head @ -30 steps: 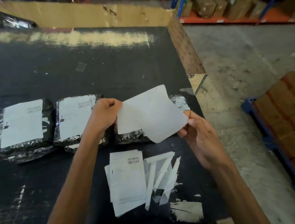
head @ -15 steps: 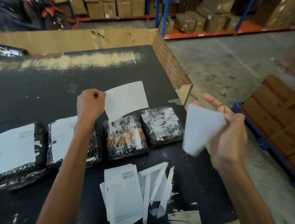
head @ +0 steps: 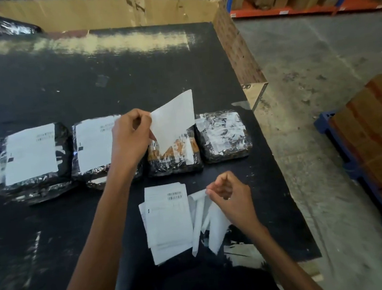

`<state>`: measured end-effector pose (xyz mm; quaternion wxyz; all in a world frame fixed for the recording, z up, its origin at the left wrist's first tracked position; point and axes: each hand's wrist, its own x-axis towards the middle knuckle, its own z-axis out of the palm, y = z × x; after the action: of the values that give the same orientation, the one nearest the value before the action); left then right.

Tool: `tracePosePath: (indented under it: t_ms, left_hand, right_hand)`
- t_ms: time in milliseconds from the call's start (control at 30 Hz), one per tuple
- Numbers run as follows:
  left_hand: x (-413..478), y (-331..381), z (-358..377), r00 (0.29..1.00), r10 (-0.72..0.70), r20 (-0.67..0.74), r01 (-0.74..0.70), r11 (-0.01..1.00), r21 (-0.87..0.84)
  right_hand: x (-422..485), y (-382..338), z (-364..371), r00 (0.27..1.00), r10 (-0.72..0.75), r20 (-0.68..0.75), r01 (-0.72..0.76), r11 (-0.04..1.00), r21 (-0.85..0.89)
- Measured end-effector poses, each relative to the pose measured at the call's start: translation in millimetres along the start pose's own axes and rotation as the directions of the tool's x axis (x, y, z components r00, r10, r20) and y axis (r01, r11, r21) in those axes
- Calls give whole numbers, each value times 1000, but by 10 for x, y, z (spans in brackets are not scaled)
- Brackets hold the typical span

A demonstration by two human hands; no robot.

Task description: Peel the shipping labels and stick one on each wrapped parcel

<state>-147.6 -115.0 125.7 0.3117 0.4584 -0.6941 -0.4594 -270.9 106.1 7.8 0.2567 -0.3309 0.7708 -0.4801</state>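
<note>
Black tabletop, scuffed, pale worn streak along far edge. Cardboard wall at far edge, board along right side. Four wrapped parcels in a row, side by side: first parcel and second parcel each labelled, third parcel and fourth parcel bare. Nearer front: loose stack of label sheets, backing strips touching its right edge.

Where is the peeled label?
Head view, centre: the white paper label is pinched in the left hand, over the third shiny wrapped parcel from left.
</note>
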Motion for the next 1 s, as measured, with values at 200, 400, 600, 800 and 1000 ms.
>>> tracePosePath:
  t_ms: [200, 400, 600, 800, 1000]
  left_hand:
    - [-261, -159, 47, 999, -6, 48, 10, 997, -75]
    - [-547, -120, 163, 971, 216, 102, -216, 976, -8]
    - [-761, -195, 273, 832, 455, 317, -534, 810, 242]
    - [-865, -290, 276, 877, 392, 278, -476, 781, 403]
    - [-733, -251, 226, 1000, 7, 10, -8, 998, 68]
  right_hand:
    - [48, -176, 23, 977, -105, -185, 105, 994, -8]
    - [387, -861, -137, 986, 167, 17, -160, 909, 385]
    - [816, -1189, -120, 956, 263, 131, -294, 866, 405]
    - [1063, -1205, 2, 987, 161, 8, -148, 884, 443]
    - [1088, -1167, -71, 978, 119, 173, -191, 845, 499]
